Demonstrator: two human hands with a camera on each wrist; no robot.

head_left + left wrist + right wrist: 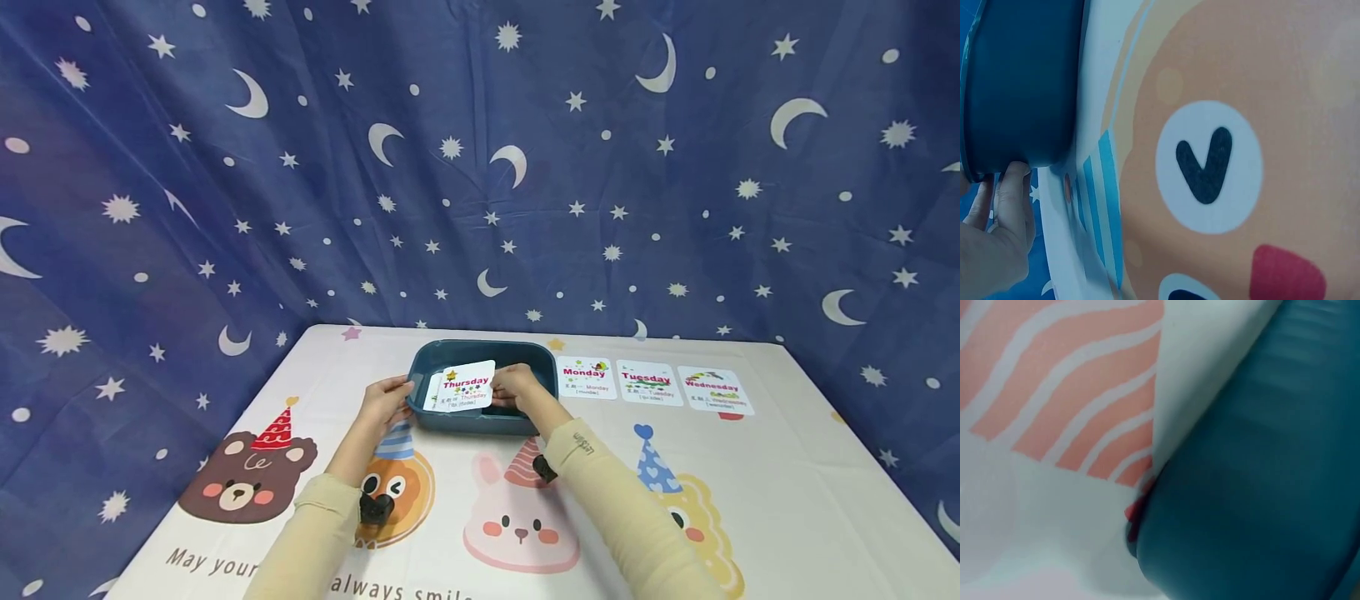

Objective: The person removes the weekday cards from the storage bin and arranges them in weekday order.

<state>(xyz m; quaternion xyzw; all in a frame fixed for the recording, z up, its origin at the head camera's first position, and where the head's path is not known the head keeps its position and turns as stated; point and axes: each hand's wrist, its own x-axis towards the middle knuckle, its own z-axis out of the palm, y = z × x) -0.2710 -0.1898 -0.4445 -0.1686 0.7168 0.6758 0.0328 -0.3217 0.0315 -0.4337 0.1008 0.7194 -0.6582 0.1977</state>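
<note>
Near the back of the table stands a dark teal plastic box [476, 424] with rounded corners. My left hand [386, 402] grips its left end; in the left wrist view the fingers [1013, 200] press against the outer wall, the thumb at the rim. Over the box's opening, my right hand [519, 385] pinches the right edge of a white Thursday card [467, 387], which is tilted with its print facing me. Another white card [432, 392] peeks out behind it, mostly hidden. The right wrist view shows the box wall [1254, 487] but not the hand.
To the right of the box, a Monday card [587, 378], a Tuesday card [649, 383] and a Wednesday card [716, 391] lie in a row. The pale tablecloth [810, 500] carries cartoon animals. A blue starry curtain [450, 208] hangs behind the table.
</note>
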